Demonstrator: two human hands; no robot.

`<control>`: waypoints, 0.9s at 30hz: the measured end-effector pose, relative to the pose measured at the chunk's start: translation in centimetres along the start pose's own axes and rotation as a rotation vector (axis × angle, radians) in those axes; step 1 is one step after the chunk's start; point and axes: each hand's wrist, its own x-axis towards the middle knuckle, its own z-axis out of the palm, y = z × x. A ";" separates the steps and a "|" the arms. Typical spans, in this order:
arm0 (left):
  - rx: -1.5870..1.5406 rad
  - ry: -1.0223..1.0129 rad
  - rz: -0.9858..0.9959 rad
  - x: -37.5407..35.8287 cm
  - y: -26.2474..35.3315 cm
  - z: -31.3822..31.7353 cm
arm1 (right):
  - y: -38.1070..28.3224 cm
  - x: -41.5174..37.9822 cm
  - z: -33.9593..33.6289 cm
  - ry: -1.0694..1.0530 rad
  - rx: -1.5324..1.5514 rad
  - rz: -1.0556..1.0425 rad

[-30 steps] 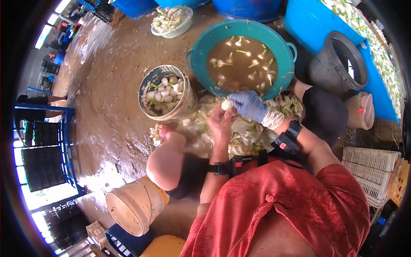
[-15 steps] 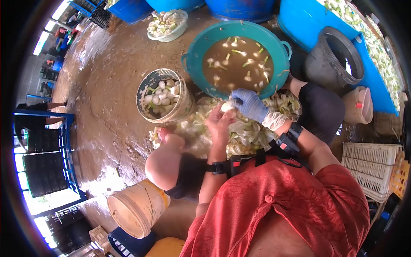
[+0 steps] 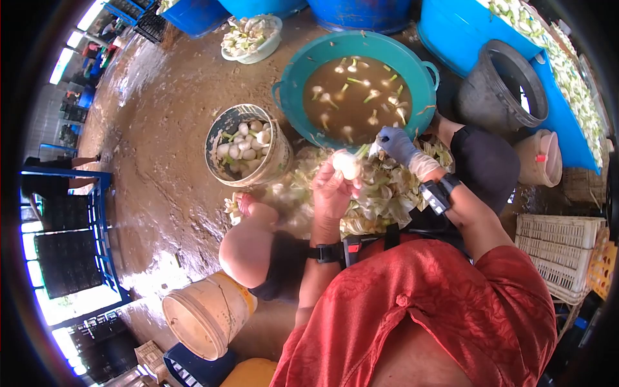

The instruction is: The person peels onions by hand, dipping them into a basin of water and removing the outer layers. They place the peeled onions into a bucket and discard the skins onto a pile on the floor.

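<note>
My left hand (image 3: 331,186) is bare and closed around a white garlic bulb (image 3: 347,165), whose short green stem (image 3: 362,151) points up and to the right. Just beyond the stem is my right hand (image 3: 398,147), in a thin bluish glove, its fingers pinched on what looks like a pale strip of peel. Under both hands lies a heap of garlic peelings (image 3: 380,190). Ahead, a green tub (image 3: 293,71) holds brown water with several stemmed bulbs afloat. To the left, a bucket (image 3: 278,153) contains several cleaned white bulbs.
A pale basin of peelings (image 3: 253,39) stands on the wet, muddy floor (image 3: 161,122). On the right are a dark bucket (image 3: 493,90), a pinkish bucket (image 3: 543,158) and white crates (image 3: 558,248). A cream bucket (image 3: 209,313) lies tipped by my left knee.
My right hand has moved right, away from the bulb, which now shows fully with its stem. My left hand still holds the bulb, in nearly the same spot.
</note>
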 end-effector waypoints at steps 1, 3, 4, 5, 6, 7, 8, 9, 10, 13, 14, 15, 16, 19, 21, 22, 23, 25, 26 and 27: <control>-0.004 0.007 -0.001 0.0 -0.1 -0.1 | 0.1 -0.2 -0.2 0.026 0.077 -0.040; -0.031 -0.013 -0.047 0.5 -0.2 -0.3 | -1.7 -0.7 -1.3 -0.056 0.576 0.085; -0.022 -0.007 -0.062 0.6 -0.5 -0.2 | -4.1 -1.1 -2.7 -0.049 0.673 -0.023; -0.024 -0.009 -0.067 0.7 -0.7 0.2 | -5.9 -1.3 -4.0 -0.040 0.769 -0.131; 0.017 0.134 -0.093 0.8 -0.9 0.8 | -6.6 -1.4 -4.8 -0.274 0.723 -0.052; 0.059 0.277 -0.117 0.8 -1.1 1.2 | -6.6 -1.4 -4.6 -0.270 0.722 -0.048; 0.058 0.276 -0.120 0.8 -1.3 1.0 | -6.7 -1.4 -4.3 -0.223 0.496 -0.236; 0.186 0.280 -0.112 0.8 -1.5 0.5 | -6.8 -1.3 -4.0 -0.175 0.265 -0.419; 0.315 0.286 -0.103 0.8 -1.6 0.4 | -7.1 -1.3 -4.0 -0.209 0.247 -0.374; 0.474 0.308 -0.093 0.6 -1.8 -0.1 | -6.9 -1.2 -3.5 -0.240 0.202 -0.368; 0.558 0.327 -0.097 0.6 -1.8 -0.2 | -7.0 -1.1 -3.6 -0.242 0.203 -0.367; 0.644 0.343 -0.102 0.5 -1.9 -0.4 | -7.1 -1.0 -3.7 -0.307 0.057 -0.379; 0.644 0.342 -0.106 0.5 -1.7 -0.2 | -7.3 -1.0 -4.0 -0.371 -0.090 -0.388; 0.584 0.311 -0.179 0.5 -1.1 0.1 | -8.3 -1.9 -4.4 -0.334 -0.139 -0.352; 0.665 0.311 -0.203 0.5 -1.0 -0.2 | -8.0 -2.2 -3.9 -0.352 -0.099 -0.307; 0.665 0.312 -0.204 0.5 -0.9 -0.5 | -7.7 -2.4 -3.4 -0.371 -0.061 -0.265; 0.818 0.283 -0.171 0.6 -0.9 -0.7 | -7.4 -2.6 -2.8 -0.371 -0.060 -0.265; 0.970 0.250 -0.137 0.5 -1.2 -1.0 | -6.7 -2.8 -1.5 -0.312 0.134 -0.193; 1.038 0.180 -0.076 0.3 -1.5 -1.0 | -5.6 -3.0 -0.2 -0.309 0.134 -0.193; 1.105 0.108 -0.014 0.2 -1.7 -1.0 | -4.4 -3.2 1.0 -0.380 0.151 -0.189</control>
